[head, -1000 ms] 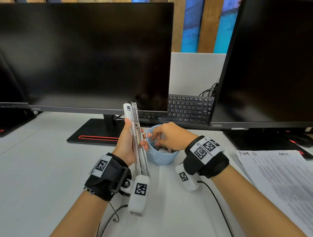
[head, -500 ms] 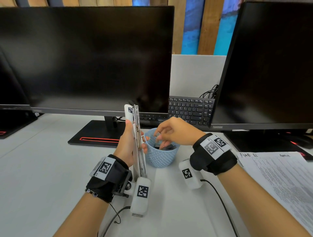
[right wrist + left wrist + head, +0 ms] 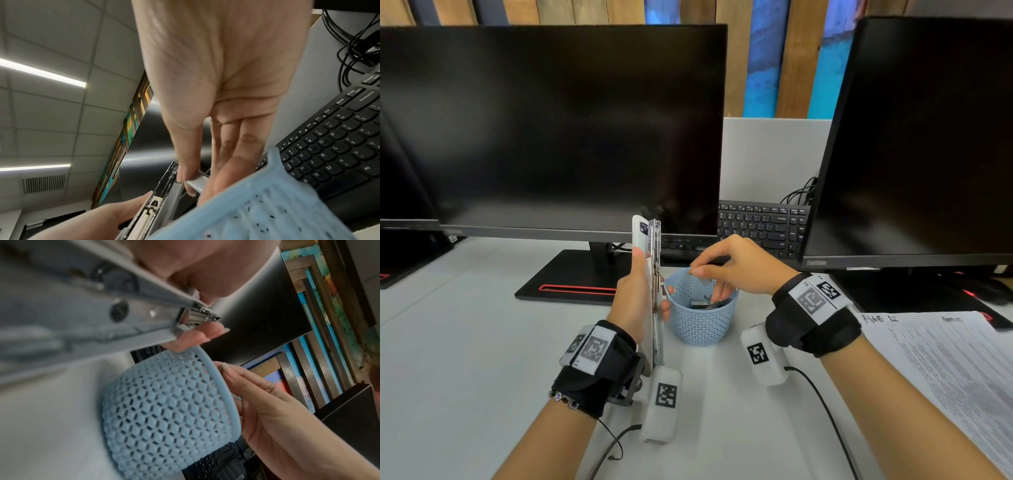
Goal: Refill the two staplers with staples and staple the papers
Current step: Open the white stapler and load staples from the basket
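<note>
My left hand [image 3: 645, 284] grips an opened white stapler [image 3: 649, 240] upright, its metal staple channel [image 3: 162, 194] bared and facing right. Just to its right stands a small blue mesh basket [image 3: 700, 325] with staple strips [image 3: 702, 303] inside. My right hand [image 3: 697, 270] hovers over the basket's rim, thumb and forefinger pinching a silvery strip of staples [image 3: 197, 181] close to the stapler's top end. The printed papers [image 3: 955, 359] lie flat at the right edge of the desk. A second stapler is nowhere in view.
Two dark monitors [image 3: 551, 130] [image 3: 914, 144] stand at the back, with a black keyboard [image 3: 763, 226] between them. The left monitor's base [image 3: 571, 281] sits just behind my left hand. White desk surface [image 3: 465, 342] stretches to the left and front.
My right hand has risen out of the basket, now pinching a staple strip above the rim. The left hand and the stapler have stayed nearly still.
</note>
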The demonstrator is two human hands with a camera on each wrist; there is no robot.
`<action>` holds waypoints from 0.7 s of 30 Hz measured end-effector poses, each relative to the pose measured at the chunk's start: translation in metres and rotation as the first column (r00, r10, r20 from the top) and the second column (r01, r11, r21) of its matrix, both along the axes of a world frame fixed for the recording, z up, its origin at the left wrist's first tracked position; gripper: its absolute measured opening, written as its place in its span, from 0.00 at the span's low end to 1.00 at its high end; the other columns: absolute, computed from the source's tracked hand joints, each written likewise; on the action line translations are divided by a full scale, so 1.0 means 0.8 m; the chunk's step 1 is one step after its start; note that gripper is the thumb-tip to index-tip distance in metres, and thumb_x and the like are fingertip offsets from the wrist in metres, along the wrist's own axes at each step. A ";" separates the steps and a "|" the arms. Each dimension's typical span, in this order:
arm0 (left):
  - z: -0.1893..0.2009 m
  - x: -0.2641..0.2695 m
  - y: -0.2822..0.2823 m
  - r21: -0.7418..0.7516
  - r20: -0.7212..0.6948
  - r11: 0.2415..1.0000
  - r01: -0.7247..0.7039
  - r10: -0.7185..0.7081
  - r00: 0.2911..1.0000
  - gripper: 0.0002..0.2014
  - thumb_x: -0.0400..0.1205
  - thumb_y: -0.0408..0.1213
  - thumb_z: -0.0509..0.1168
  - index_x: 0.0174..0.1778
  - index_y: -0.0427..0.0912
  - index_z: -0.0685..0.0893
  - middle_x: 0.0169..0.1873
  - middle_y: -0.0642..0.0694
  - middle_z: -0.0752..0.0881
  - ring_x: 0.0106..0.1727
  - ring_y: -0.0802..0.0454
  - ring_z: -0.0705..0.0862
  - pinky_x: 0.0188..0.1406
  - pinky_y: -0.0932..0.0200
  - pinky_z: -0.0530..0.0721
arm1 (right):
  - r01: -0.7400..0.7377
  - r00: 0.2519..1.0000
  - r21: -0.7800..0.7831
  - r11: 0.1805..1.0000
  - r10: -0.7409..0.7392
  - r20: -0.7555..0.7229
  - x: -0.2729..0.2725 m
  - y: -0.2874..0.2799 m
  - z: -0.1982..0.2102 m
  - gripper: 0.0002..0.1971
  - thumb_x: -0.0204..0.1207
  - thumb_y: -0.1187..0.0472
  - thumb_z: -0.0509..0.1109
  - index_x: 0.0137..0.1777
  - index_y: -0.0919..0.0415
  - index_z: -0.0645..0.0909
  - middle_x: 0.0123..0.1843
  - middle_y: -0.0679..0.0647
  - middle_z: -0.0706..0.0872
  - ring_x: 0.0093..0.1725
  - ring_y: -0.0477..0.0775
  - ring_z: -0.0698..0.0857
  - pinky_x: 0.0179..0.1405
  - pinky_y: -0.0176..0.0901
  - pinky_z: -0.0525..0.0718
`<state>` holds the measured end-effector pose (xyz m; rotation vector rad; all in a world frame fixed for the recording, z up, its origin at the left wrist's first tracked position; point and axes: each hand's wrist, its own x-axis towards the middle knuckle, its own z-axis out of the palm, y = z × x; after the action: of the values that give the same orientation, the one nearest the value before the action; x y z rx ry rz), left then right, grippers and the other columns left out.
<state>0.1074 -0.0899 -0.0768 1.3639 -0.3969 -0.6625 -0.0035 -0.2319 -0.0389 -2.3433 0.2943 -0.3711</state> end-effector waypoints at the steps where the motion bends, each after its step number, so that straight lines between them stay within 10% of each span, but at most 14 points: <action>1: 0.000 0.000 0.000 0.003 0.002 1.000 -0.005 0.005 1.000 0.33 0.83 0.66 0.43 0.41 0.39 0.79 0.33 0.39 0.82 0.20 0.53 0.74 0.24 0.61 0.75 | 0.010 1.000 -0.015 1.000 -0.010 0.019 0.000 0.000 0.001 0.07 0.80 0.61 0.71 0.52 0.60 0.89 0.42 0.50 0.90 0.31 0.52 0.90 0.28 0.38 0.87; 13: 0.016 -0.007 0.002 0.056 0.138 0.998 -0.020 0.012 0.990 0.33 0.83 0.66 0.44 0.53 0.40 0.81 0.48 0.38 0.84 0.25 0.54 0.73 0.19 0.64 0.75 | 0.078 0.952 0.081 0.994 -0.098 0.291 -0.002 0.000 0.016 0.07 0.78 0.62 0.73 0.51 0.65 0.89 0.37 0.63 0.91 0.34 0.52 0.90 0.40 0.41 0.91; 21: 0.015 -0.004 0.006 0.096 0.157 0.995 -0.016 0.001 0.988 0.36 0.82 0.66 0.44 0.49 0.35 0.82 0.40 0.43 0.83 0.25 0.55 0.75 0.18 0.64 0.76 | 0.157 0.947 0.031 0.987 -0.159 0.278 -0.003 -0.005 0.017 0.05 0.78 0.62 0.73 0.48 0.60 0.90 0.36 0.52 0.89 0.32 0.50 0.90 0.31 0.33 0.87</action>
<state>0.1038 -0.0851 -0.0647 1.5152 -0.4891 -0.5757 -0.0058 -0.2357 -0.0251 -2.2286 0.3458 -0.7707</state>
